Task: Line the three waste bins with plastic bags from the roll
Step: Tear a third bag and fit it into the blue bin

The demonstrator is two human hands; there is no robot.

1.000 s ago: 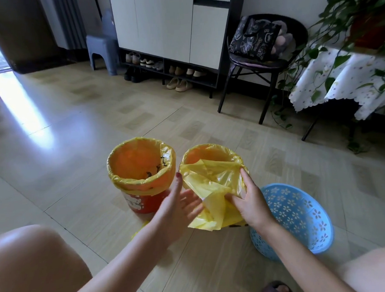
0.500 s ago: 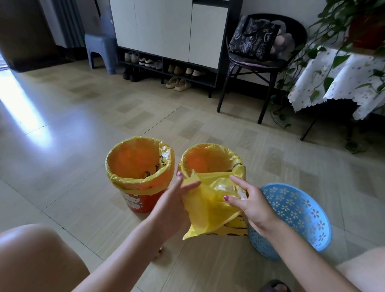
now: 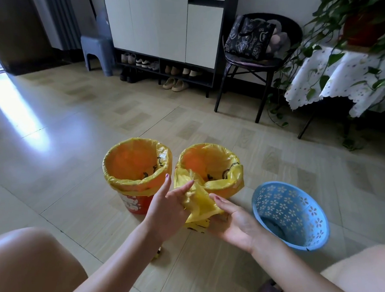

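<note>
Two orange bins stand side by side on the floor, and each has a yellow bag folded over its rim: the left bin point(image 3: 132, 201) and the middle bin point(image 3: 210, 160). A blue perforated basket point(image 3: 289, 214) lies tilted at the right with no bag in it. In front of the middle bin I hold a loose, bunched yellow bag point(image 3: 198, 200). My left hand point(image 3: 167, 206) pinches its upper part between thumb and fingers. My right hand point(image 3: 232, 221), palm up, holds its lower part with the thumb on top.
A scrap of yellow plastic point(image 3: 157, 254) lies on the floor under my left forearm. My knees frame the bottom corners. A black chair point(image 3: 258, 61), a shoe cabinet point(image 3: 171, 36) and a cloth-covered plant table point(image 3: 338, 80) stand along the far wall.
The loose bag went from spread over the middle bin to bunched between my hands. My right hand turned palm up and dropped lower; my left hand closed onto the bag.
</note>
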